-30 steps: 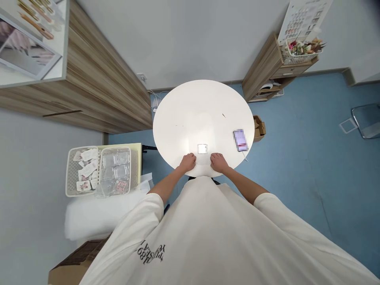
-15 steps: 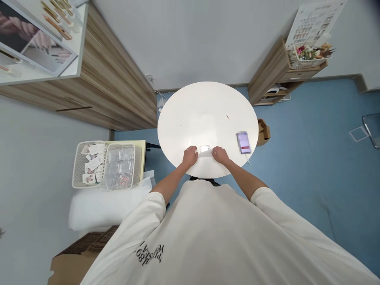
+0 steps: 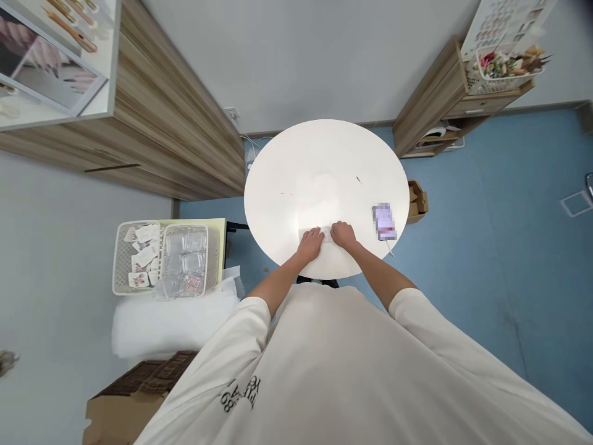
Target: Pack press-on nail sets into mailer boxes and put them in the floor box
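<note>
A pale, translucent wrapping sheet [image 3: 327,235] lies in a folded strip near the front edge of the round white table [image 3: 319,154]. My left hand [image 3: 311,243] presses on its left part, fingers closed and bent over it. At the sheet's right end, my right hand [image 3: 343,234] has its fingers curled in against it. Only a narrow bit of the sheet shows between the hands. The small clear case that lay here is now hidden from sight.
A phone [image 3: 384,221] with a cable lies on the table's right side. To the left are a basket of cards [image 3: 118,256], a basket of clear cases [image 3: 207,232] and a white roll of wrapping [image 3: 162,327]. An open carton [image 3: 417,204] sits on the floor, right.
The sheet has been folded over the small clear case, covering it. My left hand has moved right, closer to my right hand, and the view has shifted slightly.
</note>
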Motion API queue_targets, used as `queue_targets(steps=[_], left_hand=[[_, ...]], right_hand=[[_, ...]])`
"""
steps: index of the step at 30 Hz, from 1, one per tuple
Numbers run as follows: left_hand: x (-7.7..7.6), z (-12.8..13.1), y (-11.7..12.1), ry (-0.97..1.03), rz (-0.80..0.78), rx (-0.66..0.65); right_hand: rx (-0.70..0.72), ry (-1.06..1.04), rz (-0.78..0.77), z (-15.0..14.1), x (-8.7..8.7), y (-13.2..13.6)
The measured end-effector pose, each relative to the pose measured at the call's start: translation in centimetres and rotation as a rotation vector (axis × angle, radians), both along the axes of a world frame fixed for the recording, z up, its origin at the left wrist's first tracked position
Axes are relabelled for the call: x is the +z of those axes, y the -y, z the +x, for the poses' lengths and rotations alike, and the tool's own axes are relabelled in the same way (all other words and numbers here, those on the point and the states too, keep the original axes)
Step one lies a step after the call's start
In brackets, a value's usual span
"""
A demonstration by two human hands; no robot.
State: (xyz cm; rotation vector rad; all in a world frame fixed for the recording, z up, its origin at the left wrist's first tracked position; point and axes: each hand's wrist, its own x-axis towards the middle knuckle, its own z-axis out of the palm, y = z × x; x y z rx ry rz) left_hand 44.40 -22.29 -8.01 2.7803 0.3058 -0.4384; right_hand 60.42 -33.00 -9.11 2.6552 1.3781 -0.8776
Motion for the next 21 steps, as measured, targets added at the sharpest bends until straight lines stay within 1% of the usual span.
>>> queue_targets(steps=[3, 7, 10, 11, 13, 15, 17, 21], left_hand=[[-0.9, 0.7, -0.5, -0.03, 0.009, 0.038], [-1.8, 1.0, -0.9, -0.037, 0.011, 0.039], [-2.1, 1.0, -1.0, -0.019, 0.01, 0.048], [-2.1, 1.0, -1.1, -0.01, 0.007, 0.055], [-2.0, 1.1, -1.2, 0.007, -0.009, 0.07], [-1.6, 1.2, -1.4, 0.008, -0.034, 0.09], [-1.3, 1.1, -1.7, -0.015, -0.075, 0.099], [-0.6, 0.3, -2.0, -0.077, -0.17, 0.083]], right_hand=[[-0.011, -0.007, 0.014, 0.1, -0.1, -0.1], [-0.057, -0.058, 0.035, 0.1, 0.2, 0.3], [-0.071, -0.01, 0.144, -0.4, 1.0, 1.2], [-0.049, 0.032, 0.196, -0.6, 1.3, 1.6], [0.054, 0.086, 0.268, -1.2, 1.9, 2.3], [0.194, 0.064, 0.281, -1.8, 2.2, 2.7], [0.292, 0.017, 0.26, -2.4, 2.2, 2.9], [0.321, -0.042, 0.196, -3.1, 1.6, 2.7]])
